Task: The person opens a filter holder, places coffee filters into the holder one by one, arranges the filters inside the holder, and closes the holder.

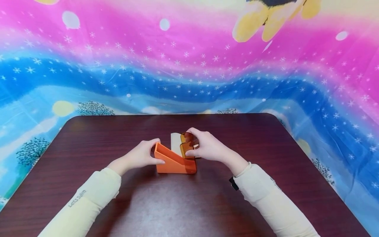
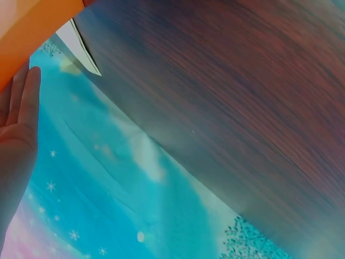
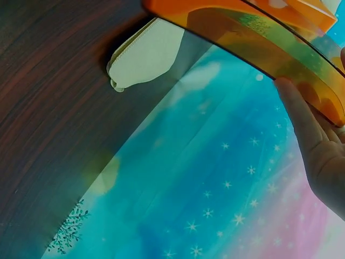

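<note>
An orange slant-topped case (image 1: 170, 166), open along its upper side, stands on the table. My left hand (image 1: 143, 153) grips its tall left end, thumb on the near face; in the left wrist view straight fingers (image 2: 29, 97) lie along its side. Over the low right end my right hand (image 1: 208, 146) pinches amber see-through sunglasses (image 1: 186, 150) between thumb and fingers. Their lower edge overlaps the case opening from the head view; I cannot tell whether they touch it. Just behind lies a cream pouch (image 1: 175, 142) with a stitched edge, partly hidden by case and sunglasses.
The dark brown wooden table (image 1: 88, 141) has rounded far corners. A colourful snowflake-patterned cloth (image 1: 165, 75) hangs behind it and down both sides. Pale sleeves cover both forearms, and a small black piece (image 1: 233, 183) shows at the right cuff.
</note>
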The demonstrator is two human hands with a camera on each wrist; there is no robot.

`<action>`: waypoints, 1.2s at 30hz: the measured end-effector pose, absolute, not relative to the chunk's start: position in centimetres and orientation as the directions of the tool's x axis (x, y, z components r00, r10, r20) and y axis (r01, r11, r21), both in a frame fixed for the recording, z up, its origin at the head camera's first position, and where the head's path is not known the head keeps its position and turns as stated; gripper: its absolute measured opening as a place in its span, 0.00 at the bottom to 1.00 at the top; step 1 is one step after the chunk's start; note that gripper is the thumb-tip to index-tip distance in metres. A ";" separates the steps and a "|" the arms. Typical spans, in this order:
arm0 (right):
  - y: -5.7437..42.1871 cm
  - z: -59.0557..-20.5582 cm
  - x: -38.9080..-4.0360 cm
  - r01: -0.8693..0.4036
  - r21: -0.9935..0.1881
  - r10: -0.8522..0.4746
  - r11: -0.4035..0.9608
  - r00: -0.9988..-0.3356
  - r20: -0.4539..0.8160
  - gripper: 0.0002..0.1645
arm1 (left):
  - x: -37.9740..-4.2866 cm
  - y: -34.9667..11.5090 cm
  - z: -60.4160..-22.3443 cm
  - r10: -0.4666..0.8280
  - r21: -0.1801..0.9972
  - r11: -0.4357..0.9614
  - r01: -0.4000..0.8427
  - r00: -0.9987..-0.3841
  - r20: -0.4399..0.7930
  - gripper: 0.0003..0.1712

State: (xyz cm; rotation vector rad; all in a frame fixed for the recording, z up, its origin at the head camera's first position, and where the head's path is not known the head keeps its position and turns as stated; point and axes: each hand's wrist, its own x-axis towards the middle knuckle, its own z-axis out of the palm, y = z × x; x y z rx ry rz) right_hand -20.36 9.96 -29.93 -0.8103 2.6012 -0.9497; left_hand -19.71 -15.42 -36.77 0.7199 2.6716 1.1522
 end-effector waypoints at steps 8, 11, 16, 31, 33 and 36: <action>10.3 -30.0 -20.5 -0.421 -0.633 -0.568 0.649 -0.823 -0.035 0.26 | -19.4 -17.1 -36.9 0.461 0.715 0.602 0.355 -0.886 0.052 0.22; 10.4 -30.2 -20.6 -0.428 -0.631 -0.568 0.648 -0.823 -0.025 0.25 | -19.3 -17.4 -36.8 0.450 0.716 0.610 0.339 -0.892 0.039 0.23; 10.9 -30.2 -20.7 -0.434 -0.623 -0.571 0.651 -0.820 -0.025 0.25 | -19.5 -17.8 -36.8 0.438 0.698 0.633 0.334 -0.898 0.033 0.22; 12.5 -31.1 -21.2 -0.359 -0.643 -0.505 0.677 -0.862 -0.050 0.26 | -19.8 -18.9 -36.9 0.407 0.691 0.655 0.306 -0.913 0.018 0.23; 12.7 -31.3 -21.2 -0.344 -0.654 -0.495 0.673 -0.867 -0.053 0.26 | -19.8 -18.9 -36.9 0.408 0.696 0.650 0.305 -0.913 0.019 0.23; 13.1 -31.6 -21.2 -0.332 -0.666 -0.485 0.668 -0.873 -0.051 0.26 | -19.8 -18.9 -36.8 0.409 0.700 0.646 0.305 -0.912 0.020 0.23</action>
